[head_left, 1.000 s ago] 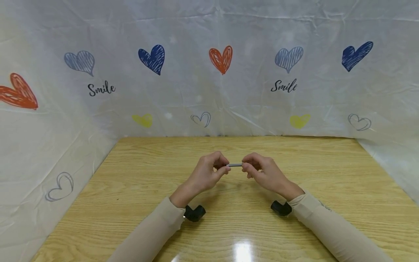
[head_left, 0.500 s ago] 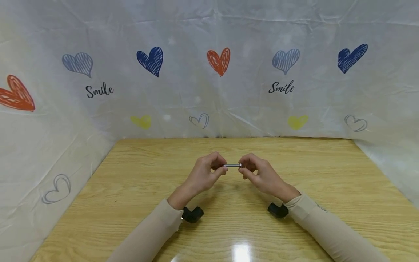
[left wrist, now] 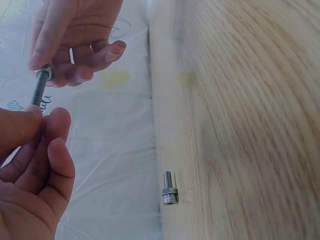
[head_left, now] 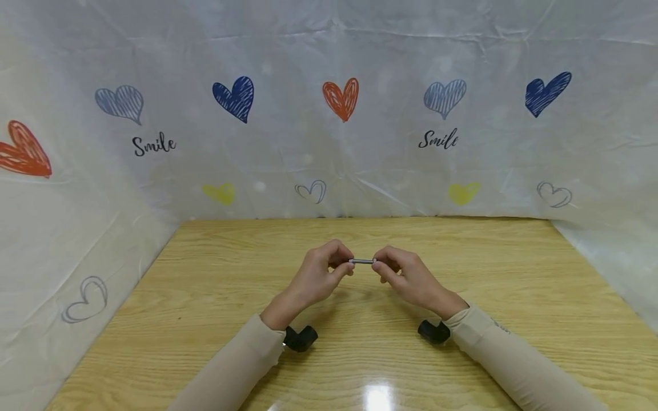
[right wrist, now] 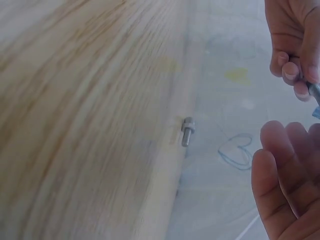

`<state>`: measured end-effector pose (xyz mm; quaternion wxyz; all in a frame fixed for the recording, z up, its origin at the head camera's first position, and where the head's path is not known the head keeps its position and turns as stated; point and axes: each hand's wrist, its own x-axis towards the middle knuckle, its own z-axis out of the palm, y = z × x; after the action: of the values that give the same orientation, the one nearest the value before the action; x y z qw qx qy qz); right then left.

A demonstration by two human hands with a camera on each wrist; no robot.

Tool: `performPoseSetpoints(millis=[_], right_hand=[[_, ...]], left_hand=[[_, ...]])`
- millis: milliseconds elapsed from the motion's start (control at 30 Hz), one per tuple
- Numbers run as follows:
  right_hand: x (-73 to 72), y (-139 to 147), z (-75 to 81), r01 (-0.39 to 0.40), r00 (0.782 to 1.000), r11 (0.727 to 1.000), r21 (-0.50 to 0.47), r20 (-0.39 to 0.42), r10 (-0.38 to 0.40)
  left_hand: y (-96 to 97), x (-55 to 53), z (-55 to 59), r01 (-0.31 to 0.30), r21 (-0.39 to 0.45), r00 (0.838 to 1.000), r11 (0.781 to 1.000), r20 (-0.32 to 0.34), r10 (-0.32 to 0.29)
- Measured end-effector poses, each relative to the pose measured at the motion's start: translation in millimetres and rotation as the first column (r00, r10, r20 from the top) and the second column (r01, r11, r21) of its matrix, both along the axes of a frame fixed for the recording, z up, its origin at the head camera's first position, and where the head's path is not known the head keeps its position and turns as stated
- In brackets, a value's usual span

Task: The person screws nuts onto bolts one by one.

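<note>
A metal bolt (head_left: 362, 261) lies level between my two hands above the table, its threaded shaft showing in the gap. My left hand (head_left: 317, 275) pinches one end of it between thumb and index finger, hiding that end. On the other end sits a hex nut (left wrist: 45, 71), which my right hand (head_left: 413, 278) pinches with thumb and forefinger. The other fingers of both hands curl loosely. In the right wrist view, part of the bolt (right wrist: 314, 91) shows at the left fingertips by the frame's edge.
Another bolt with a nut on it (left wrist: 170, 190) rests on the wooden table (head_left: 231, 354), seen in both wrist views. A white cloth with printed hearts (head_left: 288, 142) hangs behind and at the sides. Black wrist mounts (head_left: 300, 339) hang below both sleeves.
The right fingertips covered the nut, then uncovered it half a second ago, and now close over it again. My left hand keeps its pinch, and the head view has shifted slightly.
</note>
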<state>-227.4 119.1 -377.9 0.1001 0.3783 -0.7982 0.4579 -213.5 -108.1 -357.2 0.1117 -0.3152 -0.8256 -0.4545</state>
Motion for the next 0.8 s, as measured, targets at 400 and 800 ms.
performPoseSetpoints(millis=[400, 800], right_hand=[[3.6, 0.7, 3.9, 0.004, 0.999, 1.0, 0.012, 0.037, -0.005], [2.4, -1.6, 4.4, -0.035, 0.999, 0.999, -0.036, 0.015, 0.035]], left_hand=[[0.7, 0.0, -1.1, 0.004, 0.0, 1.0, 1.0, -0.012, -0.004], [1.4, 0.8, 1.8, -0.002, 0.006, 1.0, 1.0, -0.015, 0.002]])
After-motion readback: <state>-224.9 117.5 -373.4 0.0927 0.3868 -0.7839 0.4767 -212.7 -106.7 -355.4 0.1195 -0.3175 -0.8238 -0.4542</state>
